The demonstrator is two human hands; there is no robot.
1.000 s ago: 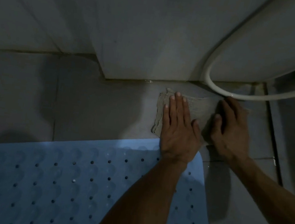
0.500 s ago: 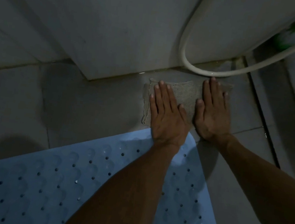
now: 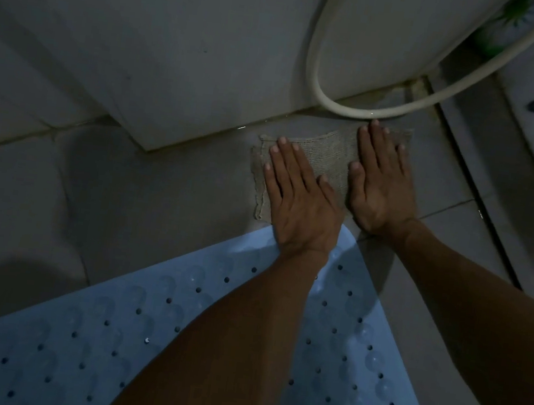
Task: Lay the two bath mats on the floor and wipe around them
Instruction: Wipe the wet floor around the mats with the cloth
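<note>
A light blue bath mat (image 3: 101,333) with small holes and suction bumps lies flat on the tiled floor at the bottom of the head view. Just beyond its far corner a beige cloth (image 3: 328,156) is spread flat on the floor. My left hand (image 3: 300,196) presses palm-down on the cloth's left half, fingers apart. My right hand (image 3: 380,182) presses flat on its right half. My forearms hide part of the mat. Only one mat is in view.
A white wall or fixture base (image 3: 176,56) rises right behind the cloth. A cream hose (image 3: 347,109) loops down to the floor beside my right fingertips. A dark floor channel (image 3: 479,211) runs along the right, with a green and white item (image 3: 502,29) top right.
My right hand went from curled at the cloth's edge to flat on it. The cloth now lies spread wider under both palms. The view has shifted, the hose sits higher.
</note>
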